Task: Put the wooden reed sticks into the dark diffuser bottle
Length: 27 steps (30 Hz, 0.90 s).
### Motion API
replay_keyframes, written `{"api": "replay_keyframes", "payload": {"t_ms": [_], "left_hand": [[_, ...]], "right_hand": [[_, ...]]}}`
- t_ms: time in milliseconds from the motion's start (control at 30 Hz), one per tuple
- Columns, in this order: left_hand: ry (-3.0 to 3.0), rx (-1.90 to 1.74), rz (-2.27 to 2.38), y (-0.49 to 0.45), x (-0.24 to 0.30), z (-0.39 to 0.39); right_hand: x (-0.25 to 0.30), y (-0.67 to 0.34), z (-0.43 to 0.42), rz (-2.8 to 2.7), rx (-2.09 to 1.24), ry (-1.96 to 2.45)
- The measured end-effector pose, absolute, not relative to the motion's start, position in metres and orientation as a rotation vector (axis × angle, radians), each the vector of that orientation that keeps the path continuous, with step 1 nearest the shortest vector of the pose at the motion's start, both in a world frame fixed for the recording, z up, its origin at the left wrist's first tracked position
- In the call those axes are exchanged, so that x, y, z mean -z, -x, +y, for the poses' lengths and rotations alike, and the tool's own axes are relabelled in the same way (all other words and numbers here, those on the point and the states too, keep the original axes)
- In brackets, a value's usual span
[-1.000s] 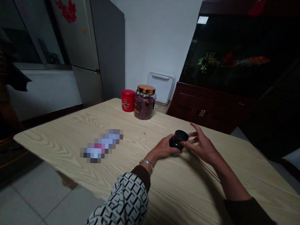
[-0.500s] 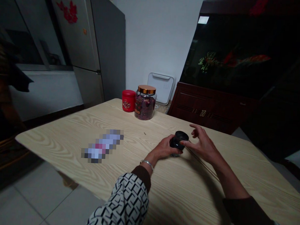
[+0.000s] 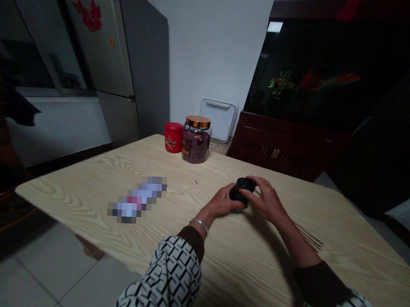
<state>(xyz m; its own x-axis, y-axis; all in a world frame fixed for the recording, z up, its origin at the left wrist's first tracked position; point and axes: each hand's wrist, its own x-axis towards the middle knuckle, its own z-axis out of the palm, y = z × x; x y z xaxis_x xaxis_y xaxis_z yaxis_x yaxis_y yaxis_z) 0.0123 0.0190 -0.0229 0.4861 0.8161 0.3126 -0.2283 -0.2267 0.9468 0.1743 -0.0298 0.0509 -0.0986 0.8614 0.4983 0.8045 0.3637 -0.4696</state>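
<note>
Small black-capped jar (image 3: 240, 194) held in both hands
Left hand (image 3: 218, 201) cradles its side; right hand (image 3: 267, 200) curls over the cap (image 3: 245, 184).

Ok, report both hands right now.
Left hand: closed, holding a small black-lidded jar.
Right hand: closed on the same jar, fingers over its top.

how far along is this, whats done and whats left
Done: the black lid sits on a small glass jar. In hand: the left hand wraps the jar while the right hand grips the lid from above. Left: the glass jar of dried flowers and red canister stand untouched at the table's far edge.
</note>
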Motion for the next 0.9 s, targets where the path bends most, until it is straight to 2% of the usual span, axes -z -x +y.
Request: {"api": "replay_keyframes", "payload": {"t_ms": [467, 733, 900], "left_hand": [[-1.663, -0.956, 0.549, 0.001, 0.006, -0.005], [-1.993, -0.899, 1.197, 0.045, 0.010, -0.041], [-2.027, -0.938, 1.295, 0.046, 0.018, -0.062]], "right_hand": [[-0.044, -0.175, -0.059, -1.772, -0.177, 1.403], [0.007, -0.203, -0.095, -1.307, -0.503, 1.483], [0.033, -0.199, -0.104, -1.234, -0.500, 1.397]]}}
